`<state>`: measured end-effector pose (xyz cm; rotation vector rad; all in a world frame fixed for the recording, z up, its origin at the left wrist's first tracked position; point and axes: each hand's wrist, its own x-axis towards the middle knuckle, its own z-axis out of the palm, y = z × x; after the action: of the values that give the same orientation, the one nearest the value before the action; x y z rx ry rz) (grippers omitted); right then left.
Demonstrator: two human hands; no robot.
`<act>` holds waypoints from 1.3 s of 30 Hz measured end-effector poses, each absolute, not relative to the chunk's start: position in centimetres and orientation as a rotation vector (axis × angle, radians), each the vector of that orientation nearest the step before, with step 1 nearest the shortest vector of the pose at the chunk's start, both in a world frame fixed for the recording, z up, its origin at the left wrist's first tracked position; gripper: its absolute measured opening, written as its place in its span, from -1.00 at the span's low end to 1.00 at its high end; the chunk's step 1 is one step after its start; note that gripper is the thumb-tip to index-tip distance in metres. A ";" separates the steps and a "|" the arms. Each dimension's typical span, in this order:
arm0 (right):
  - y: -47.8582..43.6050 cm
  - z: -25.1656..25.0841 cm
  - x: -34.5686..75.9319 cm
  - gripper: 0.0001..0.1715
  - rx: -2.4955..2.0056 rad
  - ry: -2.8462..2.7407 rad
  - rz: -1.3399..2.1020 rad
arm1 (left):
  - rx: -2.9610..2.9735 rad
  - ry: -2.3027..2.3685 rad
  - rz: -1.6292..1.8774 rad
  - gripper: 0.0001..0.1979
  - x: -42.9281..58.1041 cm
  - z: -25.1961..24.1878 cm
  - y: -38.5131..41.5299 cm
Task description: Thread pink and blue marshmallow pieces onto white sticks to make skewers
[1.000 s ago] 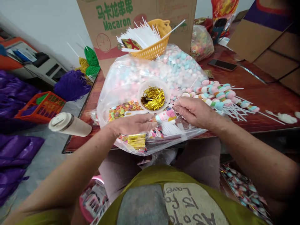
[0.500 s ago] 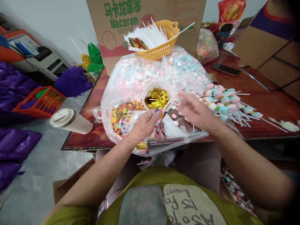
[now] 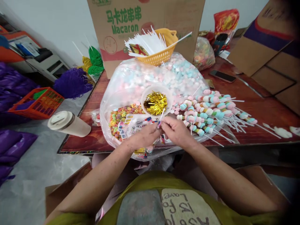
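Observation:
My left hand (image 3: 146, 135) is closed in a pinch on a white stick (image 3: 162, 113) with a bit of colourful printed wrapper at its base. My right hand (image 3: 177, 130) meets it, its fingertips pressed together on the same stick; the exact grip is partly hidden. Just beyond my fingers stands a clear round tub (image 3: 170, 104) of gold tinsel ties (image 3: 156, 102). Printed plastic wrappers (image 3: 132, 122) lie by my left hand. To the right of my right hand are piled candy skewers (image 3: 206, 112) of pastel marshmallows on white sticks.
A big clear bag (image 3: 110, 90) of pastel marshmallows spreads behind the tub, with ring candies (image 3: 126, 113) at its left. On top sits a yellow basket (image 3: 159, 58) of white sticks. A lidded cup (image 3: 75, 125) stands at the table's left edge. A phone (image 3: 222, 76) lies back right.
My right hand has swung left and inward from beside the skewers to meet my left hand at the stick. More of the skewer pile now shows.

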<state>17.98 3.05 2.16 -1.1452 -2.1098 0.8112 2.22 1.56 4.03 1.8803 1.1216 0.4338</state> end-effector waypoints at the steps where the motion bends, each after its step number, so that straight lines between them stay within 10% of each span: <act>1: 3.1 2.0 17.9 -0.72 -1.158 -2.222 0.614 | 1.923 1.203 0.367 -0.76 2.3 3.9 1.7; 9: 4.2 3.3 19.1 -0.76 -0.889 -2.260 -0.364 | 1.883 1.099 0.310 -0.72 0.1 5.0 2.9; 17: 3.0 3.4 19.6 -0.72 -0.273 -2.809 -0.541 | 1.610 0.614 -0.020 -0.65 -0.2 4.7 2.7; 28: 5.1 4.1 17.9 -0.70 -1.062 -2.157 2.002 | 2.908 1.197 0.505 -0.83 -1.3 2.4 -0.5; 30: 8.6 4.4 17.7 -0.68 -0.979 -2.443 1.698 | 2.620 1.369 0.846 -0.82 -2.2 1.6 -0.7; 33: 14.5 3.1 16.5 -0.65 -1.241 -2.726 0.346 | 1.953 1.545 1.201 -0.84 -2.9 0.6 -0.8; 39: 19.0 -1.1 14.3 -0.79 -1.277 -2.827 0.047 | 0.987 1.509 1.370 -0.88 -2.9 -0.9 -0.7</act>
<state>14.27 18.97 -1.15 -1.2773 -2.8267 0.0469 -2.90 -0.72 -0.93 0.9868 1.5094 1.3697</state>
